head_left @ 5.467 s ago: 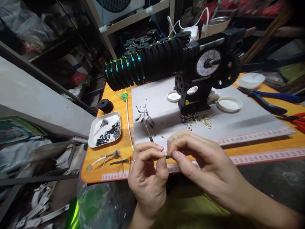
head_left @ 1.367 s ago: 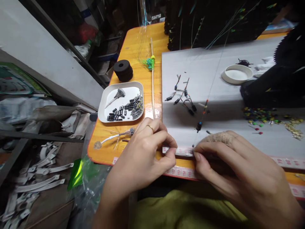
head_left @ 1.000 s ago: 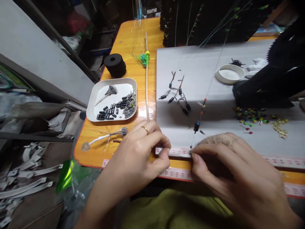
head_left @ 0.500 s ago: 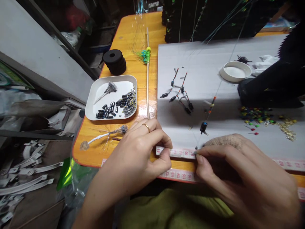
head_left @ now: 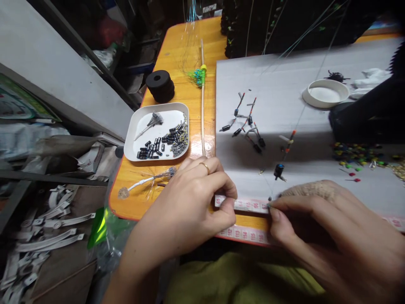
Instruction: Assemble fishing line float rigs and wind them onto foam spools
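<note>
My left hand point(head_left: 202, 198), with a ring on one finger, is pinched at the near edge of the white board, over the printed measuring tape point(head_left: 249, 204). What its fingertips grip is too small to make out. My right hand point(head_left: 303, 219) pinches at the tape's right part, beside a tiny dark bead point(head_left: 270, 199). Thin line runs near its fingertips, but what they hold is unclear. Just above lies a black cylindrical weight point(head_left: 279, 170), below an orange-tipped piece point(head_left: 290, 141) on a line. Several small rigs with black weights point(head_left: 257, 148) lie further up the board.
A white tray point(head_left: 128, 147) of black cylinders and small grey pieces stands left, near stacked black discs point(head_left: 160, 86). A thin stick point(head_left: 203, 114) lies beside the board. At the right are a round white dish point(head_left: 327, 101), coloured beads point(head_left: 357, 155) and a black object point(head_left: 363, 114).
The whole view has shifted, so the table and both hands appear slightly further right. Both hands keep their pinched poses at the tape.
</note>
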The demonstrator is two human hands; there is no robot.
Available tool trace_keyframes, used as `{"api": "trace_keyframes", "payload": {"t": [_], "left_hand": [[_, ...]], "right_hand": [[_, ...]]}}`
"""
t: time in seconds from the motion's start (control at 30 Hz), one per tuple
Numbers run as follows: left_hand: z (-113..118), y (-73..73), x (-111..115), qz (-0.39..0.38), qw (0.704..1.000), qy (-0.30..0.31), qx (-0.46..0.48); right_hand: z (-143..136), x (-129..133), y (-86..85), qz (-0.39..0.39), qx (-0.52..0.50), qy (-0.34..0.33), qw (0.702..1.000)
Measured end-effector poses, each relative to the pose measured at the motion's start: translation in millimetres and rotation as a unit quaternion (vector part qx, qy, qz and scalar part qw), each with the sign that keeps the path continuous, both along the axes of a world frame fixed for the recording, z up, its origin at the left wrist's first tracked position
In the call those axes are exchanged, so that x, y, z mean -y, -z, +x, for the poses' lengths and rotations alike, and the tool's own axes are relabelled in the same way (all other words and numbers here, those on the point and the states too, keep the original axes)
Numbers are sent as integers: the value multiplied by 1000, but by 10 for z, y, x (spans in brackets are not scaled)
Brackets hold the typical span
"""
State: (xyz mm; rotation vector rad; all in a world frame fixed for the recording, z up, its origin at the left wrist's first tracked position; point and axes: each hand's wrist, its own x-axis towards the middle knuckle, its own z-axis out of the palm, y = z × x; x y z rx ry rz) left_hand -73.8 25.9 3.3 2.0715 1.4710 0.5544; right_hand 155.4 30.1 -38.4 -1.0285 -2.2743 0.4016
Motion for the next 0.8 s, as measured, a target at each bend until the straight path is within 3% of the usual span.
{"api": "trace_keyframes", "payload": {"t": [0.17, 0.37, 0.43, 0.5, 0.57, 0.67, 0.73, 0.8], "left_hand": [[17, 7, 33, 36, 999, -6, -17], [157, -65, 299, 148, 984, -90, 40], [236, -45, 427, 146, 979, -110, 92], [322, 15, 538, 132, 973, -126, 141], [410, 91, 616, 121, 966, -132, 184], [526, 161, 663, 72, 961, -123, 236], [587, 151, 651, 20, 956, -128, 264], [647, 108, 609, -28, 944, -122, 306]], "right_hand": [[-40, -5, -17, 27, 11, 4, 1000], [-51, 36, -141, 65, -46, 24, 997], [-24, 76, -194, 40, -90, 28, 995], [11, 124, -226, -43, -153, 13, 987], [44, 177, -230, -204, -253, -28, 946], [78, 250, -216, -459, -390, -105, 791], [98, 284, -215, -529, -428, -133, 720], [120, 303, -229, -530, -448, -134, 707]]}}
